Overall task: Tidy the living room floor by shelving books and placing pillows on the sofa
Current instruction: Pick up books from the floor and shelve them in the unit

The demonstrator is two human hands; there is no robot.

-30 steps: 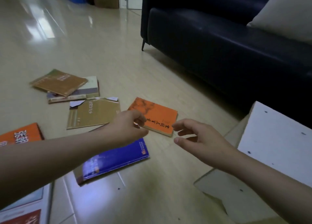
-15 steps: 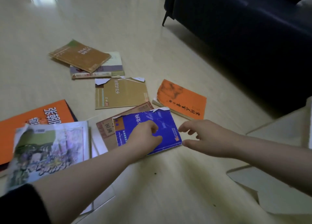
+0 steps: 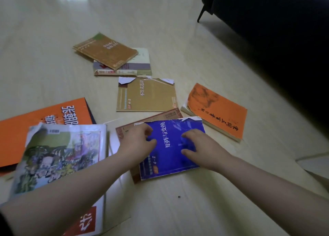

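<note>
A blue book (image 3: 170, 146) with a torn top edge lies on the floor, on top of a brownish book (image 3: 160, 115). My left hand (image 3: 137, 143) covers the blue book's left edge, fingers curled and thumb on the cover. My right hand (image 3: 197, 146) rests near its right edge, bent fingertips and thumb touching the cover. Around it lie an orange book (image 3: 219, 111), a tan book with torn corners (image 3: 147, 95), a brown book (image 3: 106, 50) leaning on a pale book (image 3: 140, 65), a large orange book (image 3: 44, 121) and an illustrated magazine (image 3: 58, 152). No pillow is in view.
The dark sofa (image 3: 276, 31) fills the upper right, with a thin leg (image 3: 201, 16) at its corner. A pale board edge (image 3: 313, 164) shows at the right border. Bare glossy floor (image 3: 178, 209) stretches in front of the books.
The view dropped and closed in on the books. My right hand moved left from the bare floor onto the blue book. My left hand stayed on that book's left side.
</note>
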